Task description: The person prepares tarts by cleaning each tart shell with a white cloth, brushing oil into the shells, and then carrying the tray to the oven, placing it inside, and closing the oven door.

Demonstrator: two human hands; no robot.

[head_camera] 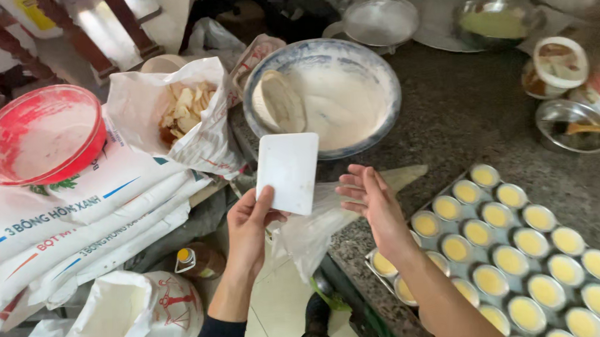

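Fingers of left hand pinching lower edge of white plastic scraper, held upright before blue-rimmed batter bowl. Right hand open, fingers loosely spread, palm up just beside scraper, above clear plastic bag. Filled muffin tray right on stone counter.

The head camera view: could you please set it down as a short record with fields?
left hand: holds a white scraper card by its lower edge
right hand: open, palm up, over a clear piping bag
bowl: blue-rimmed, white batter and a cup inside
tray: metal, moulds filled with yellow batter
red bowl: on stacked flour sacks
counter: dark stone
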